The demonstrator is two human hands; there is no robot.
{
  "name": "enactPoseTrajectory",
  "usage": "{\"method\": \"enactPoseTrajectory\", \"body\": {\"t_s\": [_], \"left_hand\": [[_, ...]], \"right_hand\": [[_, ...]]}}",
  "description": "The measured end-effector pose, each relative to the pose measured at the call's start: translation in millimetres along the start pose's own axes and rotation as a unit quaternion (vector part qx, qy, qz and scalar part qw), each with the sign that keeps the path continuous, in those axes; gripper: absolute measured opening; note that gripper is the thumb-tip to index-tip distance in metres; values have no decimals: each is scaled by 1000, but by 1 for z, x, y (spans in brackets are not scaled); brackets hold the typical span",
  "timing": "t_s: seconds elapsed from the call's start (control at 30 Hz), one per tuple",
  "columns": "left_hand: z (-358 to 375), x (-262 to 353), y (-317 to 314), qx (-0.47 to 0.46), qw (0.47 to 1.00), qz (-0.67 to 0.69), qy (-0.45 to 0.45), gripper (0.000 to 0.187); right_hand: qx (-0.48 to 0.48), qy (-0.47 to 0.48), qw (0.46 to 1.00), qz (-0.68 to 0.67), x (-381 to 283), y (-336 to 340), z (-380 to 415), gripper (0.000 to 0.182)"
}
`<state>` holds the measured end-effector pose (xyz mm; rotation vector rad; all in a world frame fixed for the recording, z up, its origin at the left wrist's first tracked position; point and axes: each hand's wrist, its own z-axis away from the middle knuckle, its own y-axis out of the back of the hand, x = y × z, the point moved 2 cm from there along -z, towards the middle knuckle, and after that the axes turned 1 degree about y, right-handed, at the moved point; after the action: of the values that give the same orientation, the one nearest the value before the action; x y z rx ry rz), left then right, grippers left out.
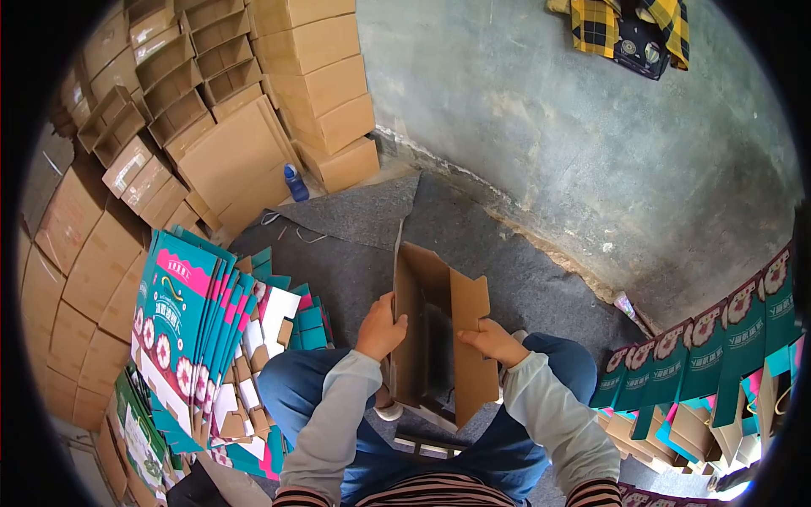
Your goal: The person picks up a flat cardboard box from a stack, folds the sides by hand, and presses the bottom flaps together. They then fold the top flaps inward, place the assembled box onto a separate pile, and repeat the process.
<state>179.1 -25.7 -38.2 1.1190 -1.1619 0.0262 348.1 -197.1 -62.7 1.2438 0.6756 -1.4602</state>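
An open cardboard box (pixel 476 384) stands between my knees, its brown inside facing up and its flaps raised. My left hand (pixel 382 328) grips the box's left wall, with the thumb at the edge and the fingers hidden on the outer side. On the right, my right hand (pixel 494 341) holds the right flap, thumb on the inner face. Both hands are closed on the cardboard. The printed outside of this box is mostly turned away from view.
Flat teal printed cartons (pixel 182 317) lean in a stack at my left. Folded teal boxes (pixel 701 351) stand in a row at right. Brown cartons (pixel 317 76) are piled at the back left, near a blue bottle (pixel 296 182). A concrete wall (pixel 524 110) rises ahead.
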Motion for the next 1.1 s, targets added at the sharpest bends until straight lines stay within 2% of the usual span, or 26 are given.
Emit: {"method": "enactPoseTrajectory", "body": {"t_s": [0.1,0.23,0.3,0.4,0.43,0.67,0.77,0.87,0.93,1.0,1.1], "left_hand": [[-6,0,-4,-68,996,-51,33,60],[15,13,-6,-6,993,-74,-94,69],[23,30,-14,25,981,-120,-153,71],[21,39,-52,1,971,-226,-75,75],[15,43,-55,-37,973,-225,-41,74],[-32,47,-91,-61,892,-448,-9,62],[-40,48,-100,-66,871,-486,8,63],[-43,40,-114,-37,869,-493,5,63],[-45,37,-117,-50,879,-474,1,69],[-45,48,-111,-78,879,-470,-9,74],[-46,56,-104,-104,883,-457,-7,76]], "right_hand": [[-1,-17,1000,15,0,10,-5,26],[30,2,999,-24,-27,47,-2,26],[19,-40,999,-7,-30,59,-15,26],[29,-45,997,49,-25,64,-32,27],[32,-55,995,82,-29,67,-38,27],[85,-83,976,182,-13,77,-55,34],[308,87,897,304,-24,74,-47,41],[403,340,727,440,-87,41,-1,47],[204,303,827,427,-92,3,31,42],[1,192,870,453,-75,-18,55,37],[-53,148,889,431,-62,-22,68,31]]}}
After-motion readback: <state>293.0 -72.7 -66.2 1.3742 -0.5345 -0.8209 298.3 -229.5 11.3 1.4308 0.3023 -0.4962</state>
